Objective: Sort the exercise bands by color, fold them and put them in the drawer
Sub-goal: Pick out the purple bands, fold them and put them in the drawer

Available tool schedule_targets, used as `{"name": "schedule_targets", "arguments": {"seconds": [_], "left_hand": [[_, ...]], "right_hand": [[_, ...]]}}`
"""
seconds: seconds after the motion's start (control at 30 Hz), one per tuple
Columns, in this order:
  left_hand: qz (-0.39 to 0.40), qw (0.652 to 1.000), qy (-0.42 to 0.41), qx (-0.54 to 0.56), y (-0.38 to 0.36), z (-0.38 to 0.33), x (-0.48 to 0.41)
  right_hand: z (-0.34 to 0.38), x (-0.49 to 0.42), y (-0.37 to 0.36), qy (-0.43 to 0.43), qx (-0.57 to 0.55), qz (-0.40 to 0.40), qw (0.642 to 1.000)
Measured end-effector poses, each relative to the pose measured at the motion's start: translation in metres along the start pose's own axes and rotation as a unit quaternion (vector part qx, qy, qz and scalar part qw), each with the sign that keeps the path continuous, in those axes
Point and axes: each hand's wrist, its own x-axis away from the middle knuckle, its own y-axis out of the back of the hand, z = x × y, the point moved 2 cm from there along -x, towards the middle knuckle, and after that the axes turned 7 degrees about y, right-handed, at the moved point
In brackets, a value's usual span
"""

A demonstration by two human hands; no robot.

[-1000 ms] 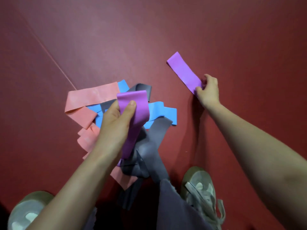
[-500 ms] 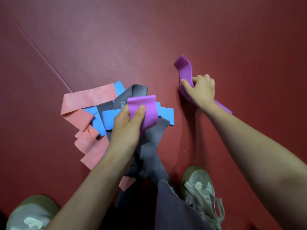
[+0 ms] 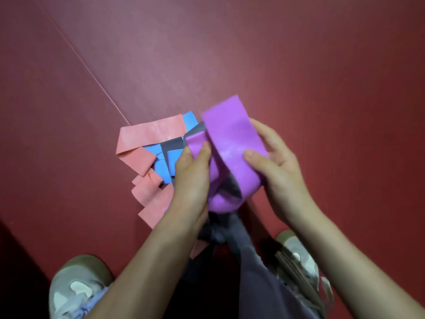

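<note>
Both hands hold purple exercise bands above a mixed pile on the red floor. My left hand [image 3: 192,180] pinches the end of one purple band [image 3: 195,141]. My right hand [image 3: 278,166] grips a second, wider-looking purple band [image 3: 232,137], thumb on top; it curls under into a loop between the hands. Below and to the left lie pink bands [image 3: 149,134], blue bands [image 3: 161,166] and grey bands [image 3: 171,145], overlapping. More grey band [image 3: 220,233] hangs under my wrists. No drawer is in view.
The red floor [image 3: 253,54] has a thin seam [image 3: 92,72] running diagonally to the pile. My two grey-green shoes [image 3: 78,286] [image 3: 296,256] stand at the bottom edge, with a dark trouser leg [image 3: 259,284] between them.
My right hand lifted the purple band from the floor on the right and brought it in to the left hand. The two purple bands are now held together above the pile.
</note>
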Motion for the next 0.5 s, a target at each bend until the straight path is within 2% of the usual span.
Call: {"name": "schedule_targets", "arguments": {"seconds": [0.1,0.2,0.3,0.5], "left_hand": [[0.024,1.000,0.002,0.001,-0.009,-0.007,0.007],[0.031,0.999,0.007,0.012,-0.016,-0.019,0.019],[0.036,0.999,0.008,0.021,-0.019,-0.040,0.037],[0.065,0.995,0.007,0.071,-0.020,-0.090,0.105]], "right_hand": [[-0.007,0.011,-0.019,-0.023,0.029,-0.001,0.999],[0.003,0.015,-0.025,-0.030,0.004,-0.034,0.999],[0.024,0.025,-0.030,-0.024,0.007,-0.061,0.998],[0.095,0.045,-0.049,0.003,0.026,-0.058,0.998]]}}
